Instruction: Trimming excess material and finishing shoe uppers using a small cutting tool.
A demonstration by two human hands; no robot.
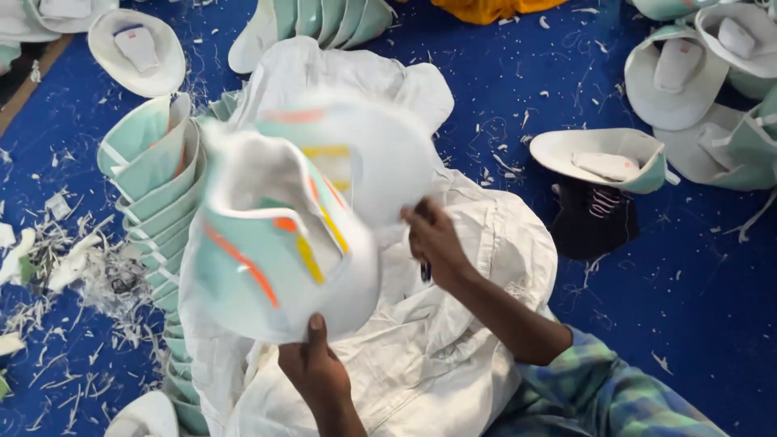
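The left hand (316, 364) grips the near edge of one mint and white shoe upper (279, 243), thumb pressed on it. Its long side tilts up to the right, and its far end is blurred. The right hand (433, 243) is curled shut around a dark tool, mostly hidden. Both are over a white sack (453, 324). A stack of uppers (158, 174) stands to the left.

I sit on a blue floor (696, 307) littered with white trimmings (89, 275) (mostly left), stacked mint caps (162, 202) and a white sack (453, 340).
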